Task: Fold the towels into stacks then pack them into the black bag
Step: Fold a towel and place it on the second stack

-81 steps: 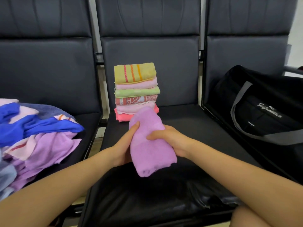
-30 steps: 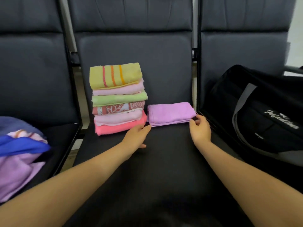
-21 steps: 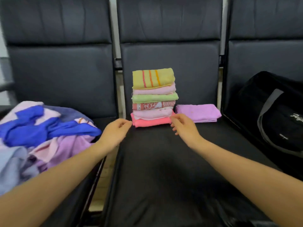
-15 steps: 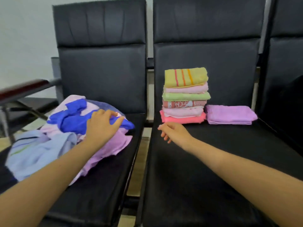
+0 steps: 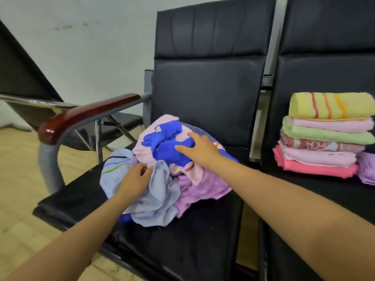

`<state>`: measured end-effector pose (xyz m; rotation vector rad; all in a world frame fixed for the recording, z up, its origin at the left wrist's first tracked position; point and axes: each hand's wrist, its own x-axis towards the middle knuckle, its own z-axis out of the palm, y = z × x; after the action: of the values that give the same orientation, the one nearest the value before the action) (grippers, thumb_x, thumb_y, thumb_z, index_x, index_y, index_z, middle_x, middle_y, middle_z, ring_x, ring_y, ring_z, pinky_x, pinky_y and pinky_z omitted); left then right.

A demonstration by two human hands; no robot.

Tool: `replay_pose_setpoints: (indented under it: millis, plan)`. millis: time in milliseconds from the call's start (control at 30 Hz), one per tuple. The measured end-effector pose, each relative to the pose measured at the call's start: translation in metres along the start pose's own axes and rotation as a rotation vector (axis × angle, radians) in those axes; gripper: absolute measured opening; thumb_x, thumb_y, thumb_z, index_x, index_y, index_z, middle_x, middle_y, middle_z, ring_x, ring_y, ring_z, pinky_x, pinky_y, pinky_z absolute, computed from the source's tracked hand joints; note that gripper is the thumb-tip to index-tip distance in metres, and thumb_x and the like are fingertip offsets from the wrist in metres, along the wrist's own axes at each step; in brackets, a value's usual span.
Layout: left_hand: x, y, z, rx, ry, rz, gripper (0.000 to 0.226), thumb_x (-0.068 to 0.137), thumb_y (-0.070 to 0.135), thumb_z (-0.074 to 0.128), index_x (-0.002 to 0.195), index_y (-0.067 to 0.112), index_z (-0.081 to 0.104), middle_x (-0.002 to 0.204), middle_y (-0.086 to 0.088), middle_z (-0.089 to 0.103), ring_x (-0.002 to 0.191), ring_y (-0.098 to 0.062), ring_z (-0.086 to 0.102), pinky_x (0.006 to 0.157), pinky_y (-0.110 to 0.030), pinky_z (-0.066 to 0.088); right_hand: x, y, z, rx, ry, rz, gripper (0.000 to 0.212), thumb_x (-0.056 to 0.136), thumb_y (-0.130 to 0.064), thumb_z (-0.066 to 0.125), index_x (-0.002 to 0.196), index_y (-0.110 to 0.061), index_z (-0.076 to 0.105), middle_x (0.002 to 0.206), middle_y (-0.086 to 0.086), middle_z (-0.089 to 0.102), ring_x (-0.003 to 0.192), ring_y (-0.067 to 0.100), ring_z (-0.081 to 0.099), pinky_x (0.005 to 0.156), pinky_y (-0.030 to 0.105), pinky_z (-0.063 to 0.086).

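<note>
on the left chair's seat (image 5: 182,240), the left hand (image 5: 134,179) pinches a fold of the pale blue towel (image 5: 156,201) while the right hand (image 5: 199,149) lies with straight fingers on the royal blue towel (image 5: 166,149), gripping nothing. both sit in one tangled pile (image 5: 194,179) of unfolded towels. pulling the pale one free could drag its neighbours off the seat edge onto the floor. the folded stack (image 5: 324,138) stands well apart on the next chair; the black bag is out of view.
</note>
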<state>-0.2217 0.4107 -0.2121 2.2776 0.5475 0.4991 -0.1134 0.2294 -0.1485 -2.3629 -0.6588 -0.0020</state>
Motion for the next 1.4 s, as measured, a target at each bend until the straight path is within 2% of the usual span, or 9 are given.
replay_pose_setpoints:
  millis: [133,267,433,567,833,967,1167,1300,1400]
  plan:
    - [0.006,-0.003,-0.001,-0.03,-0.025,-0.059,0.039,0.096,0.037,0.047,0.072,0.006,0.054,0.069,-0.005,0.058,0.072,-0.022,0.051,0.066,-0.033,0.037,0.009,0.002,0.019,-0.144,-0.079,0.02,0.029,0.09,-0.052,0.055,0.091,-0.023,0.054,0.104,0.0,0.063,0.099,0.023,0.057,0.078,0.033,0.043]
    - [0.004,0.018,0.004,-0.093,0.01,-0.113,0.037,0.099,0.035,0.044,0.093,0.004,0.064,0.09,-0.008,0.063,0.089,-0.026,0.055,0.077,-0.031,0.038,0.002,0.003,-0.007,0.391,0.035,0.002,0.038,0.092,-0.035,0.061,0.064,-0.019,0.04,0.06,-0.005,0.042,0.059,0.012,0.041,0.057,0.022,0.034]
    - [-0.008,0.068,0.009,-0.269,0.097,-0.018,0.032,0.098,0.027,0.043,0.078,0.004,0.053,0.076,-0.003,0.054,0.078,-0.02,0.049,0.068,-0.031,0.033,-0.019,-0.018,-0.084,0.979,0.186,0.053,0.019,0.093,-0.027,0.06,0.08,-0.013,0.062,0.077,0.004,0.06,0.073,0.019,0.052,0.058,0.026,0.04]
    - [-0.019,0.129,0.011,-0.654,0.163,-0.026,0.03,0.1,0.035,0.04,0.1,0.011,0.057,0.097,-0.002,0.059,0.093,-0.022,0.057,0.085,-0.037,0.044,-0.051,-0.024,-0.153,1.102,0.294,-0.026,0.02,0.091,-0.029,0.062,0.098,-0.015,0.073,0.102,0.005,0.071,0.091,0.018,0.064,0.08,0.031,0.048]
    - [-0.092,0.258,0.053,-1.039,-0.349,0.075,0.053,0.099,0.052,0.028,0.13,0.018,0.054,0.127,-0.002,0.059,0.12,-0.019,0.055,0.101,-0.04,0.044,-0.16,0.008,-0.226,1.097,0.202,0.053,0.025,0.092,-0.035,0.055,0.09,-0.015,0.07,0.082,0.002,0.069,0.076,0.015,0.065,0.072,0.025,0.051]
    - [-0.136,0.293,0.089,-1.141,-0.736,0.081,0.046,0.1,0.051,0.033,0.122,0.024,0.062,0.116,0.002,0.07,0.11,-0.014,0.064,0.09,-0.033,0.052,-0.196,0.048,-0.233,1.034,0.234,0.129,0.024,0.092,-0.032,0.057,0.1,-0.013,0.07,0.099,0.005,0.071,0.092,0.019,0.067,0.092,0.034,0.05]
    - [-0.164,0.3,0.132,-0.867,-0.924,0.009,0.038,0.092,0.052,0.052,0.113,0.024,0.067,0.108,0.001,0.072,0.102,-0.015,0.067,0.089,-0.03,0.051,-0.235,0.14,-0.222,0.94,0.458,0.319,0.028,0.093,-0.027,0.058,0.105,-0.004,0.069,0.101,0.012,0.071,0.097,0.025,0.067,0.083,0.034,0.051]
    - [-0.17,0.282,0.156,-0.416,-0.892,0.29,0.021,0.096,0.039,0.052,0.108,0.03,0.066,0.1,0.013,0.069,0.089,-0.004,0.065,0.078,-0.015,0.051,-0.259,0.183,-0.215,0.795,0.371,0.408,0.021,0.094,-0.023,0.055,0.089,-0.006,0.066,0.072,0.007,0.063,0.063,0.014,0.055,0.049,0.019,0.043]
    - [-0.17,0.268,0.174,-0.124,-0.888,0.454,0.022,0.099,0.035,0.047,0.11,0.024,0.064,0.1,0.009,0.064,0.085,-0.005,0.059,0.071,-0.013,0.044,-0.268,0.212,-0.213,0.237,0.291,0.448,0.029,0.091,-0.021,0.059,0.064,-0.013,0.053,0.058,-0.002,0.048,0.054,0.01,0.043,0.05,0.025,0.036]
